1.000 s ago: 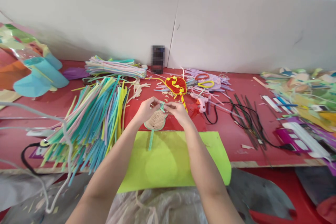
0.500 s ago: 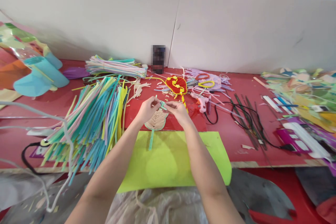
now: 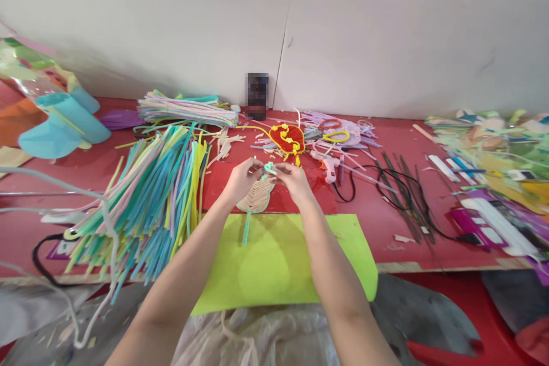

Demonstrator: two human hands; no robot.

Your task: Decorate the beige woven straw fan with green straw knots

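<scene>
A small mint-green curled piece (image 3: 270, 168) is pinched between my two hands, above the top of a leaf-shaped piece. My left hand (image 3: 244, 177) has its fingertips closed on the piece's left side, and my right hand (image 3: 292, 178) grips its right side. The leaf shape (image 3: 256, 195) has beige woven-looking strips and a mint-green outline, with a green stem (image 3: 246, 229) pointing toward me over a lime-green sheet (image 3: 274, 263). Behind my hands lies a red shape with yellow trim (image 3: 287, 138).
Many pastel fuzzy stems (image 3: 150, 194) cover the left side. A pink glue gun (image 3: 330, 168), yellow-handled scissors (image 3: 337, 136) and black cable (image 3: 401, 189) lie to the right. A dark phone-like object (image 3: 258, 96) leans on the wall. A white cable (image 3: 112, 229) hangs at left.
The mint-green piece has turned between my fingers and shows more of its curl. My hands stay in nearly the same place; the whole view has shifted slightly.
</scene>
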